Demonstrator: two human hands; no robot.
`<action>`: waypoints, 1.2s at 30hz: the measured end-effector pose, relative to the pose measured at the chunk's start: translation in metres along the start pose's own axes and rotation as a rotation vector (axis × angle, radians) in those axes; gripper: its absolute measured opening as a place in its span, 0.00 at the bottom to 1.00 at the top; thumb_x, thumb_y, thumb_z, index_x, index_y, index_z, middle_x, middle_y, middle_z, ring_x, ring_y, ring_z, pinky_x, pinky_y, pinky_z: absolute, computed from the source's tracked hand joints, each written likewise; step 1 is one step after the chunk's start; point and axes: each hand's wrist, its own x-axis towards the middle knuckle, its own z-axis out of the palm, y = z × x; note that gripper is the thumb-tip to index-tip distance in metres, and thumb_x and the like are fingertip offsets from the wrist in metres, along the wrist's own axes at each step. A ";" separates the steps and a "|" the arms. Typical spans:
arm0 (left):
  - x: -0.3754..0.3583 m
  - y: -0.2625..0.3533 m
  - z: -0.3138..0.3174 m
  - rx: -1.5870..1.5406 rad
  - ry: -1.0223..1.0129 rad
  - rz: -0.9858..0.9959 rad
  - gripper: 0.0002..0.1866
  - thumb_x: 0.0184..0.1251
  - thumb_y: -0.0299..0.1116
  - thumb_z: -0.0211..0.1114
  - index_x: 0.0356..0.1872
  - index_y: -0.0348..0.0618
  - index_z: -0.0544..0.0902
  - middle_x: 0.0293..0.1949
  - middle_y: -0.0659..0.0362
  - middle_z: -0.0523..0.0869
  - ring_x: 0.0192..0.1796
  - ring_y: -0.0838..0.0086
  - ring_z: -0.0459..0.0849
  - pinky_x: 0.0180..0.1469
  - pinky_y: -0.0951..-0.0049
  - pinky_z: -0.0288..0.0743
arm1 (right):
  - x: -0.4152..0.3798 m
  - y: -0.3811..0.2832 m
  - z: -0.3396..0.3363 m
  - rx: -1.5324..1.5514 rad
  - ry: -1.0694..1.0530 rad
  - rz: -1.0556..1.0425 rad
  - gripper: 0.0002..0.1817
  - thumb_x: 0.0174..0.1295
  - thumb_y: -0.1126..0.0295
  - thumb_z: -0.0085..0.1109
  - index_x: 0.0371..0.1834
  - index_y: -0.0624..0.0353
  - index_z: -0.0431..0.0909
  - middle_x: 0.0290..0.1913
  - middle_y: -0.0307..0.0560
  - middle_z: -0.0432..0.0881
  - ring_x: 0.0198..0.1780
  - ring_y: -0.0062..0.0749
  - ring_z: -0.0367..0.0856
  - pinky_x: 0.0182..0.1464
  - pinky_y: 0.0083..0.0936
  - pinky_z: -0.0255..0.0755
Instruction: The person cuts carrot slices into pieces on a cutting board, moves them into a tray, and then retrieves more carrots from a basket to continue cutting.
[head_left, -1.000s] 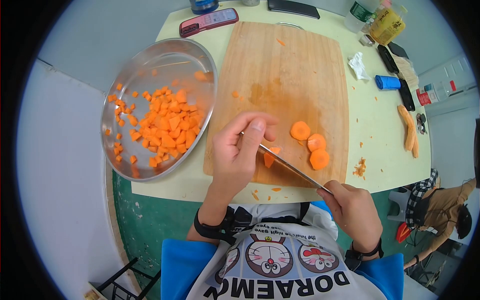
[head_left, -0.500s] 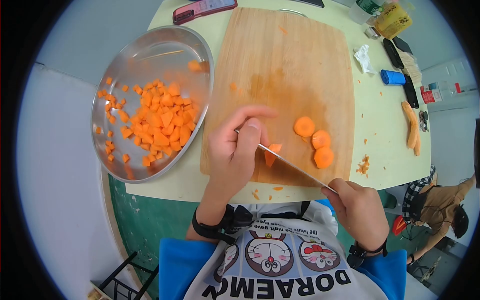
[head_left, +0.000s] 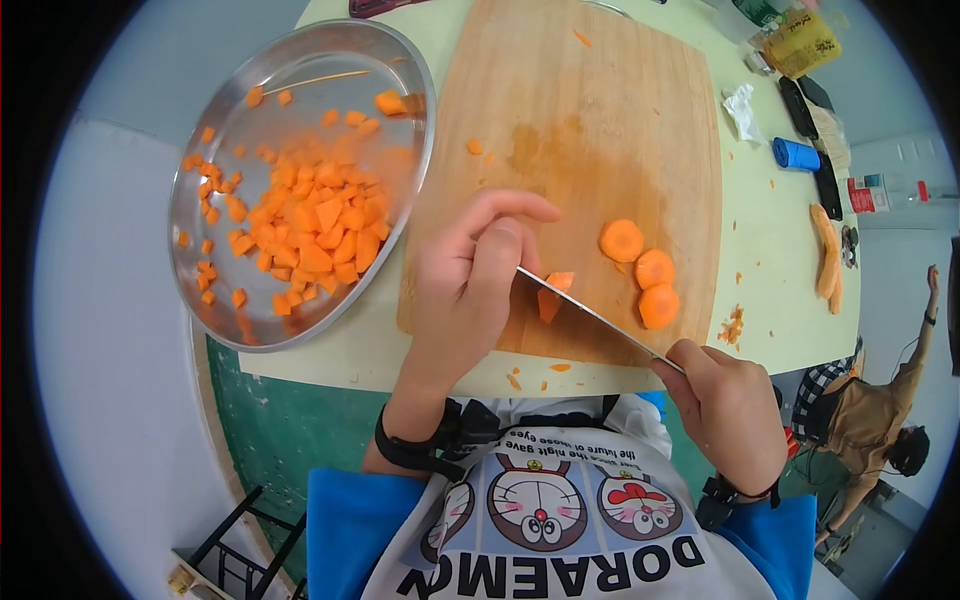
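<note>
A knife (head_left: 590, 312) slants over the near part of the wooden cutting board (head_left: 600, 100). My right hand (head_left: 728, 415) is closed around its handle. My left hand (head_left: 465, 280) is at the far end of the blade, thumb and curled fingers closed about the tip, which they hide; the index finger sticks out above. A small carrot piece (head_left: 552, 297) sits against the blade beside my left fingers. Three round carrot slices (head_left: 655, 270) lie on the board to the right. Diced carrot (head_left: 315, 220) is heaped in the oval metal tray (head_left: 425, 150) on the left.
Two peeled carrots (head_left: 826, 258) lie at the table's right side, near carrot scraps (head_left: 732, 326). A blue roll (head_left: 796, 154), crumpled tissue (head_left: 742, 112) and bottles (head_left: 802, 42) stand or lie farther back. Another person (head_left: 868, 425) is off to the right.
The view has shifted slightly, and the phone has mostly left the frame. Less of the blade tip shows past my left thumb. Several carrot cubes in the tray appear in different places.
</note>
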 end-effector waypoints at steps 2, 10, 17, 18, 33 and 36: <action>0.000 0.004 0.001 -0.017 0.003 -0.032 0.16 0.64 0.32 0.43 0.36 0.33 0.79 0.19 0.61 0.75 0.26 0.81 0.73 0.33 0.81 0.66 | -0.001 0.002 0.003 0.037 0.031 -0.005 0.10 0.56 0.67 0.58 0.26 0.59 0.68 0.16 0.45 0.70 0.17 0.41 0.73 0.19 0.32 0.67; -0.020 0.010 -0.009 0.372 0.300 0.357 0.16 0.70 0.35 0.47 0.50 0.36 0.73 0.39 0.59 0.76 0.39 0.80 0.73 0.43 0.78 0.67 | -0.023 0.016 -0.011 0.290 0.234 0.047 0.07 0.56 0.70 0.60 0.27 0.62 0.73 0.17 0.50 0.72 0.17 0.43 0.72 0.20 0.30 0.64; -0.040 0.006 0.025 0.925 -0.054 0.159 0.21 0.52 0.31 0.66 0.49 0.41 0.75 0.40 0.53 0.75 0.34 0.62 0.78 0.34 0.68 0.73 | -0.039 0.040 -0.002 0.491 0.437 0.221 0.07 0.57 0.72 0.60 0.29 0.65 0.76 0.15 0.50 0.70 0.15 0.35 0.65 0.19 0.22 0.60; -0.040 0.003 0.032 0.910 -0.072 0.168 0.20 0.52 0.29 0.65 0.48 0.41 0.75 0.40 0.54 0.74 0.33 0.61 0.77 0.35 0.68 0.73 | -0.040 0.042 0.000 0.498 0.450 0.241 0.06 0.57 0.73 0.60 0.29 0.66 0.75 0.15 0.51 0.70 0.14 0.36 0.64 0.19 0.22 0.60; -0.017 0.011 -0.044 0.970 0.381 0.181 0.12 0.55 0.26 0.63 0.42 0.38 0.79 0.37 0.56 0.77 0.25 0.77 0.74 0.29 0.78 0.69 | -0.051 0.076 0.021 0.594 0.499 0.339 0.11 0.62 0.72 0.53 0.26 0.70 0.72 0.15 0.47 0.71 0.17 0.20 0.63 0.20 0.18 0.59; -0.016 0.004 -0.075 0.996 0.499 0.120 0.15 0.55 0.26 0.63 0.45 0.38 0.78 0.39 0.55 0.77 0.26 0.76 0.75 0.32 0.77 0.71 | -0.052 0.078 0.022 0.598 0.483 0.353 0.11 0.62 0.72 0.53 0.25 0.70 0.72 0.15 0.47 0.71 0.17 0.20 0.63 0.20 0.19 0.59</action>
